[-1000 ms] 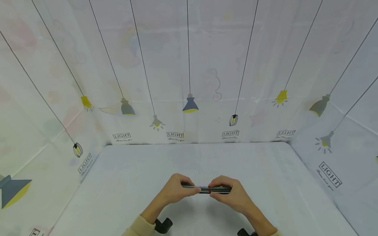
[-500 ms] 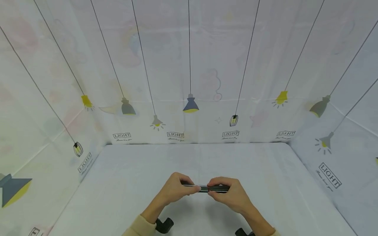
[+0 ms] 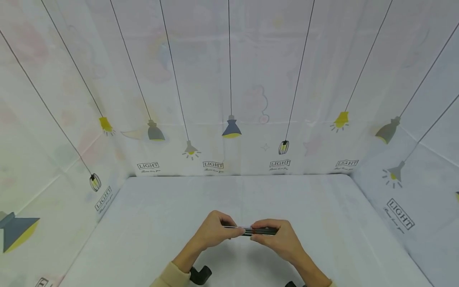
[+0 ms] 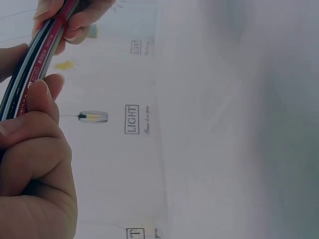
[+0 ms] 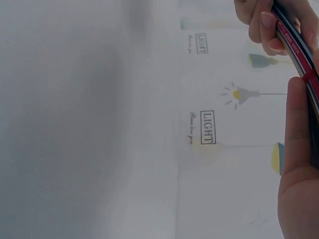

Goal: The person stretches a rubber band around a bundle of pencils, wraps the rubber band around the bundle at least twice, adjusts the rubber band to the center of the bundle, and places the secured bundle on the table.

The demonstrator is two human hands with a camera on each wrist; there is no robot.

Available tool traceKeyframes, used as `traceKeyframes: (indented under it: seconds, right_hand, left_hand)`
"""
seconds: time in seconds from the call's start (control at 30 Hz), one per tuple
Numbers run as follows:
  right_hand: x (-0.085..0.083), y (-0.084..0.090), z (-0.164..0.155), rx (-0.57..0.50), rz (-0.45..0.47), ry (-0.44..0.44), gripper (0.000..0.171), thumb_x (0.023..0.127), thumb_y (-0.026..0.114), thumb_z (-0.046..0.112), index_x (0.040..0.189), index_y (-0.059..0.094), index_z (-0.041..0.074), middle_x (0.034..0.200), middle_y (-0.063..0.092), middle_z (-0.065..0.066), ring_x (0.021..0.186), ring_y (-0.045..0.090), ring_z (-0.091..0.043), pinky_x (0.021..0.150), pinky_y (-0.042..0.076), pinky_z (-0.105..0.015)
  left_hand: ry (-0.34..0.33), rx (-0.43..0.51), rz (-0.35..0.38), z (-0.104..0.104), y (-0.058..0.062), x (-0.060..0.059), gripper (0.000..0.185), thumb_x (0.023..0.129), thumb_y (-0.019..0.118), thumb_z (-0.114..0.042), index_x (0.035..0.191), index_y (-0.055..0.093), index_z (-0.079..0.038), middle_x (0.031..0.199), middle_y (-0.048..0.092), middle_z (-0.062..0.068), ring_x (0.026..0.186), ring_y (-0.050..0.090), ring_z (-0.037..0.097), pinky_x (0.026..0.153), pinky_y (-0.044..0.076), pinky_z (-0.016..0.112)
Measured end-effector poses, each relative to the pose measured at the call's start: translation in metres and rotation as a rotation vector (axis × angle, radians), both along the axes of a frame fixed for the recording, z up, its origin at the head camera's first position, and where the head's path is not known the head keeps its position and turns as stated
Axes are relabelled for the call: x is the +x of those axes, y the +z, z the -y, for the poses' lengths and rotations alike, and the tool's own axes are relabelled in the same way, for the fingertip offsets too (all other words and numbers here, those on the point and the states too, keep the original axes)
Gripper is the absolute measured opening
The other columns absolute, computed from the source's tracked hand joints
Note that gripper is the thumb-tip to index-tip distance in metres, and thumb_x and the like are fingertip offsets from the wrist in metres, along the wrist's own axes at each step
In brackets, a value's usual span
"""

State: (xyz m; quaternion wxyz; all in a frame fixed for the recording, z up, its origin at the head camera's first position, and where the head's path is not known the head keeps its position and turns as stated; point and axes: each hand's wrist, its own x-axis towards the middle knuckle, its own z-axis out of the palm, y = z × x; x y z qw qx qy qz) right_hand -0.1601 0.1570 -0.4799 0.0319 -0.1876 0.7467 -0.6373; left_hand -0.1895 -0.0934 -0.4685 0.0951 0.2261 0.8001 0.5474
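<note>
A thin bundle of dark pens with red and pale stripes is held level above the white table, between both hands. My left hand grips its left end with curled fingers. My right hand pinches the right part. In the left wrist view the pens run up between my left thumb and fingers, with the right hand's fingertips at the top. In the right wrist view the pens pass by my right thumb, and the left hand's fingers hold the far end.
White cloth walls printed with hanging lamps and "LIGHT" labels close in the table on three sides. Black wrist-camera mounts sit on my forearms near the bottom edge. A beige sleeve covers my left forearm.
My right hand has slid a little to the left along the pens, nearer my left hand. The left hand has barely moved.
</note>
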Motion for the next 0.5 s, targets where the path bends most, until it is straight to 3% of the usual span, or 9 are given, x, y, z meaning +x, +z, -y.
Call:
traceKeyframes:
  seconds: [0.3,0.5]
  right_hand:
    - [-0.0027,0.0007,-0.0067,0.05,-0.188,0.073,0.028,0.084,0.085,0.012,0.109,0.073,0.015,0.104,0.071,-0.004,0.088,0.068,-0.021,0.074,0.057,-0.033]
    - [-0.0014,0.001,-0.0043,0.071,-0.309,0.069,0.028,0.085,0.084,0.008,0.108,0.073,0.018,0.103,0.071,0.0,0.089,0.068,-0.019,0.075,0.057,-0.031]
  left_hand:
    - [-0.027,-0.027,-0.017,0.0058,0.0049,-0.0021,0.024,0.086,0.08,-0.042,0.076,0.078,-0.02,0.065,0.066,-0.004,0.056,0.052,0.007,0.05,0.041,0.025]
    - [-0.027,-0.005,0.034,0.008,0.0019,-0.0024,0.021,0.086,0.08,-0.039,0.078,0.079,-0.02,0.069,0.068,0.001,0.058,0.052,0.009,0.051,0.039,0.026]
